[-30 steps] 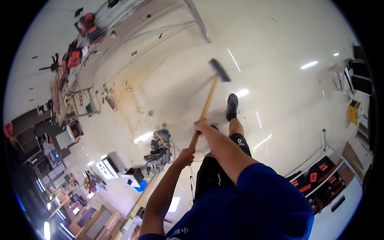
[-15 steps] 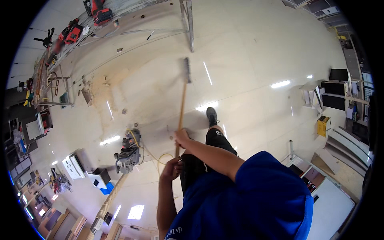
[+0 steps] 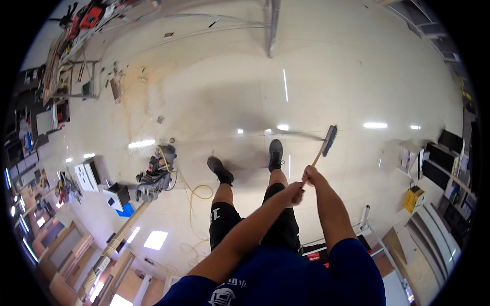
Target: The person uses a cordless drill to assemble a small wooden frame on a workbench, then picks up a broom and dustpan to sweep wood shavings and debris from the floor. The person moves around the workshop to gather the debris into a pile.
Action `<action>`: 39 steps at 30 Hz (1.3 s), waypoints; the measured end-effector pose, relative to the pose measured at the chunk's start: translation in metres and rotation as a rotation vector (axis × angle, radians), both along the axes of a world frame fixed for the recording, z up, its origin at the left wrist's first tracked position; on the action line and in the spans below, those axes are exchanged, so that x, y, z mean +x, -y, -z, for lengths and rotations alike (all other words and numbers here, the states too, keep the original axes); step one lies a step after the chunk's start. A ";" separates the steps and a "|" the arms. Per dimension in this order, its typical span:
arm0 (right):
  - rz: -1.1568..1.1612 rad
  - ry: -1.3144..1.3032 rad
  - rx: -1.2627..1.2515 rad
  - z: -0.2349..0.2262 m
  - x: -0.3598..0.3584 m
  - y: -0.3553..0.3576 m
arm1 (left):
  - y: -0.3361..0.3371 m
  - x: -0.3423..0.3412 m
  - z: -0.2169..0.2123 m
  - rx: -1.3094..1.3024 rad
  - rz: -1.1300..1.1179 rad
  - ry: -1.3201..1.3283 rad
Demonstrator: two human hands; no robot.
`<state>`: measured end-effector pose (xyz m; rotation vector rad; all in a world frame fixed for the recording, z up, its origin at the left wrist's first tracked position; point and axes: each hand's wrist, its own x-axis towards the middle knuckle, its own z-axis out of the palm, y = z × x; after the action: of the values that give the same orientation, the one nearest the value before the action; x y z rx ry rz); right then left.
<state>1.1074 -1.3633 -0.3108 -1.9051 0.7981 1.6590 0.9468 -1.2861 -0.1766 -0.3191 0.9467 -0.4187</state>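
A long-handled broom (image 3: 321, 152) with a pale wooden handle and a dark bristled head is held out to my front right. My right hand (image 3: 314, 176) is wrapped round the handle on the side toward the head. Close behind it, my left hand (image 3: 293, 195) grips the same handle, the left forearm crossing in front of my body. The bristle head (image 3: 331, 140) is over the pale floor to the right of my shoes; I cannot tell whether it touches the floor. The rear of the handle is hidden behind my hands and arms.
Sawdust (image 3: 138, 84) and wood scraps (image 3: 115, 89) lie on the floor at the front left. A grey machine (image 3: 155, 176) with a yellow cable (image 3: 202, 192) stands left of my feet. A metal-legged bench (image 3: 273, 30) is ahead; a yellow box (image 3: 413, 199) stands at right.
The broom has swung from straight ahead to my right, both hands moving right with it. My view has shifted, and both shoes now show.
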 end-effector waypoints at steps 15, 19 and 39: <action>-0.369 -0.144 0.206 -0.070 -0.551 -0.334 | -0.247 -0.512 -0.119 0.237 -0.113 -0.433; -0.397 -0.333 0.334 -0.061 -0.640 -0.382 | -0.262 -0.566 -0.134 0.358 -0.210 -0.555; -0.462 -0.203 0.197 -0.133 -0.465 -0.212 | -0.032 -0.383 -0.176 0.975 0.270 -0.762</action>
<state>0.6423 -1.1513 -0.1777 -1.8953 0.2543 2.1424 0.5634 -1.2538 -0.0004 0.5948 1.8238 -0.0221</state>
